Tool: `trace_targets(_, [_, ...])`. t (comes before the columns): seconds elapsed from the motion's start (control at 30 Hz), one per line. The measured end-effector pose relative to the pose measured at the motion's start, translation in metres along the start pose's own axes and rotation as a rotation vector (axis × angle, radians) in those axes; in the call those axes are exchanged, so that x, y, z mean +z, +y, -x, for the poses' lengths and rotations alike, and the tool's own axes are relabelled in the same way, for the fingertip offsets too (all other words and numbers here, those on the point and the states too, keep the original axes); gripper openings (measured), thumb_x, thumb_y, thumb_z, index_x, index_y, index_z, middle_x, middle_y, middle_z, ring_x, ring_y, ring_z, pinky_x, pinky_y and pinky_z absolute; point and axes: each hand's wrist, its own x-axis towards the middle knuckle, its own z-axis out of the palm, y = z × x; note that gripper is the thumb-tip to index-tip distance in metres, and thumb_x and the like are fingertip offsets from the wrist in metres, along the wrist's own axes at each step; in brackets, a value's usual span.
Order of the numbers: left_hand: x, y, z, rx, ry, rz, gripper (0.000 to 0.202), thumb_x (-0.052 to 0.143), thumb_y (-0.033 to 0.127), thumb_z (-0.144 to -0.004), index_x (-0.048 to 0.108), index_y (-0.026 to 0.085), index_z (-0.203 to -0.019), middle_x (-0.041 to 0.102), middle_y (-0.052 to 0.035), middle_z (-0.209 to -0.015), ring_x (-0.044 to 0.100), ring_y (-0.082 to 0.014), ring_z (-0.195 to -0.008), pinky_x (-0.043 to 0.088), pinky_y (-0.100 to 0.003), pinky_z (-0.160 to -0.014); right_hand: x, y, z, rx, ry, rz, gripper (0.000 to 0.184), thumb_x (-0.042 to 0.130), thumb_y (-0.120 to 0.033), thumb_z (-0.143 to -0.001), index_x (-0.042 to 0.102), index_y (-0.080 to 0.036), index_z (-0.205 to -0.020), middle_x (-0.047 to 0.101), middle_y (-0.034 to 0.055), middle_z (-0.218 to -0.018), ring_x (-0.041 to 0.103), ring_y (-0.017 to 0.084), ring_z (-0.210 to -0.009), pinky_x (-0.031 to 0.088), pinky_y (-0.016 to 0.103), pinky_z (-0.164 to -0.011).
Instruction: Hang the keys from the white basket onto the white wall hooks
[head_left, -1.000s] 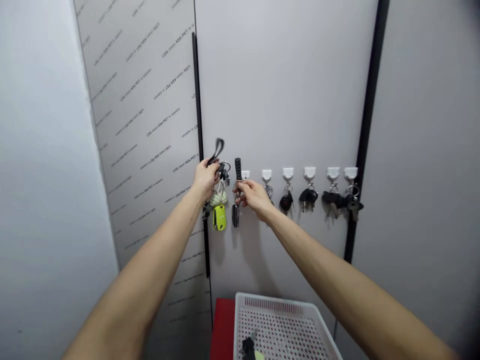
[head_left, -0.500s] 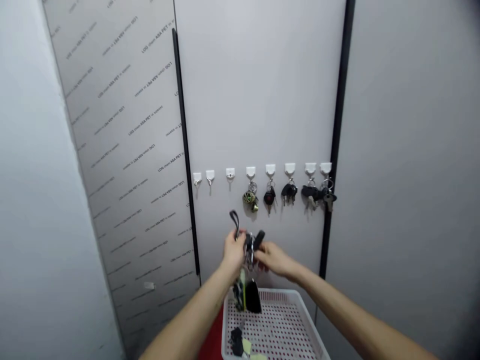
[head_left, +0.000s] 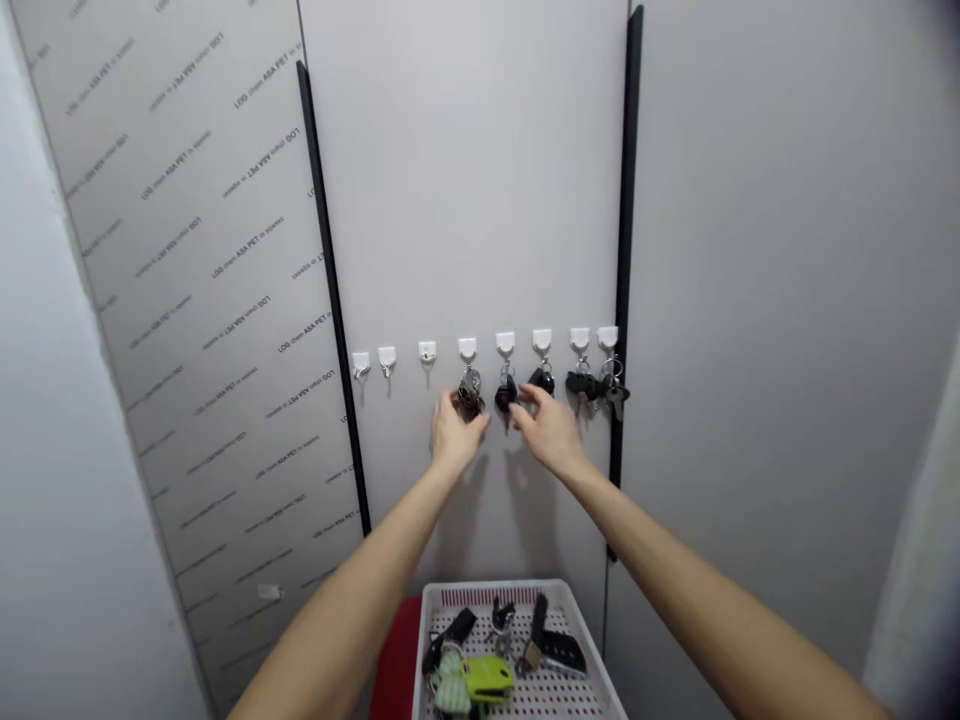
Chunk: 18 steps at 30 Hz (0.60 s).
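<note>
A brass-coloured keychain with keys [head_left: 470, 393] hangs from a white wall hook [head_left: 467, 348]. My left hand [head_left: 455, 437] is just below it, thumb and fingers apart on either side; whether they touch it I cannot tell. To the right, a black car key [head_left: 505, 393] hangs from its own hook [head_left: 505, 343]. My right hand [head_left: 553, 432] is beside this key with thumb and index finger apart. Behind its fingertips hangs another black key bunch [head_left: 542, 380], partly covered.
More black and metal keys [head_left: 598, 387] hang at the right end of the hook row. Three hooks at the left carry nothing. Below, a white perforated basket [head_left: 592, 650] holds several key sets, a lime-green case [head_left: 487, 680] and a pale green tassel-like piece [head_left: 451, 685]. Red material [head_left: 396, 650] lies beside it.
The bunch of keys and fobs my hands held over the basket now lies in it. Both hands have risen to the hanging keys, and the view has shifted right.
</note>
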Motion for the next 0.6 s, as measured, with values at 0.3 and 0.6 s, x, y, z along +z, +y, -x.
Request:
trace_targets(0.3, [-0.007,0.024,-0.046,-0.012,0.058,-0.017,0.011,0.050,0.022,-0.055,0.052,0.016,-0.064,0.052,-0.0017,-0.057,0.048,-0.0125,-0.057,0.034,-0.022,-0.053,0.002,-0.023,-0.028,0.077,0.099,0.076,0.030,0.043,-0.033,-0.059,0.052,-0.016,-0.082,0.055,0.0030,-0.061,0.049,0.013,-0.056,0.035,0.023,-0.051])
trace_targets(0.6, [-0.026,0.054,-0.067,0.033,-0.120,0.043,0.008,0.047,0.021,-0.053,0.051,0.013,-0.052,0.048,0.0007,-0.043,0.045,-0.0088,-0.044,0.031,-0.019,-0.044,-0.020,-0.052,-0.036,-0.145,-0.210,-0.052,0.022,0.047,-0.025,-0.057,0.057,-0.017,-0.075,0.053,0.0004,-0.052,0.044,0.009,-0.046,0.033,0.021,-0.044])
